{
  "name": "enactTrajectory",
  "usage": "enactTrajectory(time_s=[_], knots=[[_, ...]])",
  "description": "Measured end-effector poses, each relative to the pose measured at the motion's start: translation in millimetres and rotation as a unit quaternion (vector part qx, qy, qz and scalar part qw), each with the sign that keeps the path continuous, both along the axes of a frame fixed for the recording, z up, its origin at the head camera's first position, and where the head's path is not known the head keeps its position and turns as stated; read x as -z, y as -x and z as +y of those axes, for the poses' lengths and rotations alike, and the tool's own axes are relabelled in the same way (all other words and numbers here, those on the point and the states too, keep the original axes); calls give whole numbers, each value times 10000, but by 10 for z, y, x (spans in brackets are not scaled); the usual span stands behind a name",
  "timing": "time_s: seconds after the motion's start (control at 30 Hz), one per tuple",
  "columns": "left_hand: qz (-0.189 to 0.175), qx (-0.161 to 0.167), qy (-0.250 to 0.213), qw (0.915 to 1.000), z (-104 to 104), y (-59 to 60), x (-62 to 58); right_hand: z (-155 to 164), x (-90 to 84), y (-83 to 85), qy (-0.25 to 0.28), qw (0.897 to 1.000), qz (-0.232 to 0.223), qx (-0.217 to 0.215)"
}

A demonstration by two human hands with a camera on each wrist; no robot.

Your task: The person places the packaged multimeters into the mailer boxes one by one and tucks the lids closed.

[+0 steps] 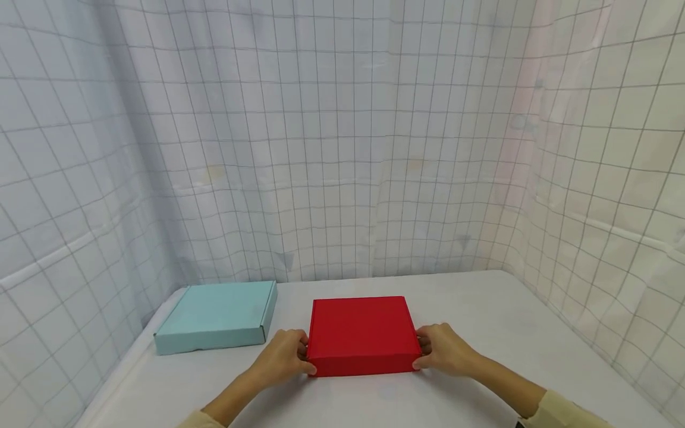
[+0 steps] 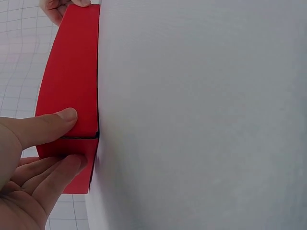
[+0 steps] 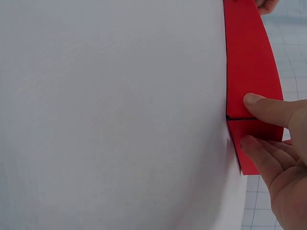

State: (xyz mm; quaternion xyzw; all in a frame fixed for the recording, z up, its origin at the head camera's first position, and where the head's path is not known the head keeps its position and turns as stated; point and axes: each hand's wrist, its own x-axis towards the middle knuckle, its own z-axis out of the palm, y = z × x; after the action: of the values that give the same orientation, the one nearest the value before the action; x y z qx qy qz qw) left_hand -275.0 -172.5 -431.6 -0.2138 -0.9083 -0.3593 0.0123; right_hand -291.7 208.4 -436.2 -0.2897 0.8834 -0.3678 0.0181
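Red mailer box (image 1: 360,333) lies flat and closed on the white table (image 1: 481,309), near the front edge and about midway between the left and right edges. Your left hand (image 1: 283,356) grips its near-left corner, thumb on the front wall, fingers curled along the left side wall. Your right hand (image 1: 441,351) mirrors that at the near-right corner. Left wrist view: thumb pad (image 2: 64,117) presses the front wall just above the corner seam, fingers (image 2: 57,170) lie on the side panel. Right wrist view shows the same, thumb (image 3: 261,105) on one panel, fingers (image 3: 259,151) on the next.

Risks from here, as judgement only:
- Both grips sit on the near corners alone. Lift from there and the far edge would likely sag or drag on the table; the box could tip away from you
- Thin card walls. Squeeze hard at the seams and a panel may buckle or the corner flap spring out
- Smooth card, bare fingertips: uneven pull between your two hands could twist the box and slip one grip
- Light blue mailer box (image 1: 219,315) sits toward the back-left corner, apart from the red one. A leftward slide or swing could knock it
- Contents cannot be told from outside; weight is unknown, so a sudden lift may surprise you
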Motion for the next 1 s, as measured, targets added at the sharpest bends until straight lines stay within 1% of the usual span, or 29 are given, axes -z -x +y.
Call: enactTrajectory(time_s=[0.1,0.2,0.3,0.37,0.47,0.7,1.0], knots=[[-86,89,-109,9999,-7,10,11,45,25,9,120,9998,-141,-41],[-182,219,-218,9994,-9,40,-13,82,41,29,229,9995,-220,-23],[-375,352,-394,9979,-8,83,-33,131,60,54,265,9992,-295,95],[-502,443,-536,9963,-4,118,-19,171,74,76,297,9989,-320,175],[-584,489,-672,9948,24,164,10,232,90,106,307,9986,-322,300],[-517,484,-747,9947,189,257,38,376,70,153,411,9974,-375,466],[-262,463,-644,9965,422,371,60,592,71,281,391,9951,-555,715]])
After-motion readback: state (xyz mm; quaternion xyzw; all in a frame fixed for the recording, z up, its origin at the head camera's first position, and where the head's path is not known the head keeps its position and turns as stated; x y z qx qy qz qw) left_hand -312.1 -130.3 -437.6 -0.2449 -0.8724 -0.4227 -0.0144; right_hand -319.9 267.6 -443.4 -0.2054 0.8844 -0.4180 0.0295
